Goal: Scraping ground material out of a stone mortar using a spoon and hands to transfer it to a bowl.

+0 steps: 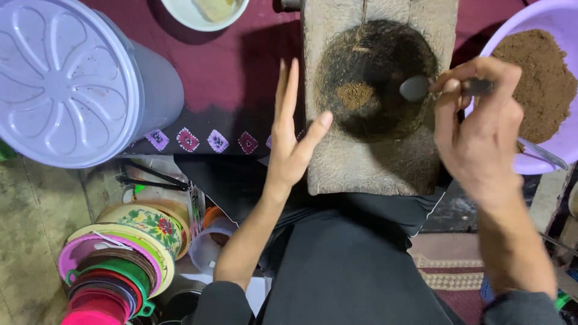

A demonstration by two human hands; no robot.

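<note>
A: Right hand [478, 129]?
B: Fingers pinched together on the dark handle of a spoon [416, 88]. The metal bowl of the spoon is grey and sits over the right side of the hollow.

A: Which hollow?
B: A stone slab [361, 162], rough and pale grey, with a round dark hollow in the middle. A small heap of brown powder [355, 94] lies at the bottom, just left of the spoon. The slab sits across the person's lap, over black clothing.

A: Left hand [292, 144]?
B: Flat, fingers straight and held together, holding nothing. It stands edge-on against the left side of the slab, with the thumb lying over the rim near the hollow.

A: Other things?
B: A lilac bowl [530, 24] at the right edge, full of the same brown powder and partly behind the right hand. A lilac tub with a moulded lid [60, 84] top left, lying on a maroon cloth [229, 66] with a diamond-pattern border. A white dish [201, 15] at the top. Bottom left, a stack of coloured sieves and a floral tin [150, 225].

A: Any blur?
B: Right hand is slightly soft.
</note>
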